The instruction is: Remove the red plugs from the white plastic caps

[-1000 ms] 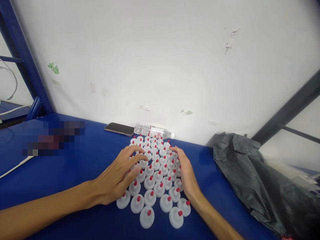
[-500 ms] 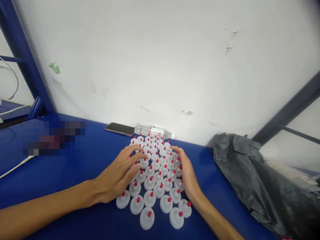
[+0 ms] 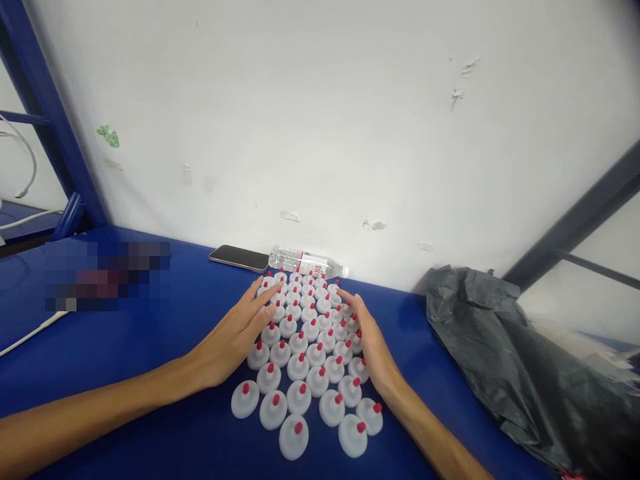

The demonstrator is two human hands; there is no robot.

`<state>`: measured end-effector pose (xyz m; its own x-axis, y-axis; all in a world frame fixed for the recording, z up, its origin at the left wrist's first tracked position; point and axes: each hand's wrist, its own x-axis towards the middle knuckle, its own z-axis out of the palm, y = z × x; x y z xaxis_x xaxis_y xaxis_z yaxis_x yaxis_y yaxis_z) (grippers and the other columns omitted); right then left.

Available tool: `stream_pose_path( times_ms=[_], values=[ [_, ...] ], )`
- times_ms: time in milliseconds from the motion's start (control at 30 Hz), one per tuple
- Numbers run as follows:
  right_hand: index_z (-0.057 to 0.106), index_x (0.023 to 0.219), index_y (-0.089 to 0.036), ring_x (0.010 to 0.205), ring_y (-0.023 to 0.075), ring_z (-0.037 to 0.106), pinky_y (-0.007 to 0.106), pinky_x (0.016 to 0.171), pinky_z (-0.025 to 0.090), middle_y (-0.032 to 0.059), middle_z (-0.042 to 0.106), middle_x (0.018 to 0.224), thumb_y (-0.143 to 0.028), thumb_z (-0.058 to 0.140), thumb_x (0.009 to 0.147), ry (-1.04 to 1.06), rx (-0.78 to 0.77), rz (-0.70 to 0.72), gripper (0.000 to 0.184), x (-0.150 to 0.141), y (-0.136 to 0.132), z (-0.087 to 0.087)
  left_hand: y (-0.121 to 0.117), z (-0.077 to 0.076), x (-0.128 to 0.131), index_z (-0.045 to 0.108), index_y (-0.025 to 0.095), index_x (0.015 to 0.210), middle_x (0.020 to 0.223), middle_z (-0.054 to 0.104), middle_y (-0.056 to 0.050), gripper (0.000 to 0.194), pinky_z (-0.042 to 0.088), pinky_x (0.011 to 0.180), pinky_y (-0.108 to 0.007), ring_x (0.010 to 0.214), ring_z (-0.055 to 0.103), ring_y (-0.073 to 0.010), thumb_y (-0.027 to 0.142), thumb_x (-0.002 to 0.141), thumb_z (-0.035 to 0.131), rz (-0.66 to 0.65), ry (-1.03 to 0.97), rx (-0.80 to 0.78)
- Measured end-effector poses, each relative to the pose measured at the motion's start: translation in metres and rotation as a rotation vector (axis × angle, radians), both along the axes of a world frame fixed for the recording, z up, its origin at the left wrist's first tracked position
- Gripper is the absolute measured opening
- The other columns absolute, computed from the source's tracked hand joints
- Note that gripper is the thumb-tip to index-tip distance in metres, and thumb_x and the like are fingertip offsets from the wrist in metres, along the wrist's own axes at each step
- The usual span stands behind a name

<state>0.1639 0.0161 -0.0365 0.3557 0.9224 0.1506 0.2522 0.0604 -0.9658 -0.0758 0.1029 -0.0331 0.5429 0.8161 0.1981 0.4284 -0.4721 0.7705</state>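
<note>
"Standing nearest on the bench (image 3: pixel 150 440), what is it?"
"Many red-tipped caps (image 3: pixel 294 443)."
"And beside them?"
"Left hand (image 3: pixel 235 337), fingers wide, at their left edge; right hand (image 3: pixel 374 340), fingers also extended, at their right."
"Farther?"
"Bottle (image 3: pixel 287 259), lying."

The left forearm (image 3: pixel 135 393) comes in from eight o'clock, bare, its left hand (image 3: pixel 233 340) back-up, fingers (image 3: pixel 269 293) loosely extended toward one o'clock, thumb (image 3: pixel 261 321) just beside them. Opposite, I see the right forearm (image 3: pixel 425 427) rising from five o'clock, the right hand (image 3: pixel 373 340) slightly curved, fingertips toward eleven. The hands slant inward, unclenched and apart from each other.
</note>
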Motion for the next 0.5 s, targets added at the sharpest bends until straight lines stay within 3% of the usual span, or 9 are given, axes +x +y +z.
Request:
stream_pose_path(
  times_ms=[167, 500],
  values=[
    [0.055, 0.139, -0.034, 0.146, 0.0255, 0.034, 0.049, 0.124, 0.015, 0.0001, 0.049, 0.152, -0.066, 0.030, 0.098, -0.009, -0.008, 0.032, 0.058, -0.0017, 0.0006, 0.0025, 0.0052, -0.0008, -0.0028, 0.039, 0.036, 0.149, 0.162, 0.029, 0.004, 0.057, 0.008, 0.126, -0.055, 0.154, 0.009, -0.0274, 0.061, 0.099, 0.031, -0.066, -0.021, -0.098],
    [0.057, 0.138, -0.034, 0.144, 0.0270, 0.038, 0.049, 0.123, 0.018, 0.0006, 0.051, 0.150, -0.067, 0.031, 0.098, -0.012, 0.028, 0.037, 0.058, 0.0023, 0.0034, -0.0040, 0.0041, -0.0049, -0.0028, 0.041, 0.035, 0.148, 0.162, 0.029, 0.003, 0.056, 0.009, 0.126, -0.055, 0.154, 0.009, -0.0282, 0.061, 0.099, 0.031, -0.051, -0.055, -0.057]
  ],
)
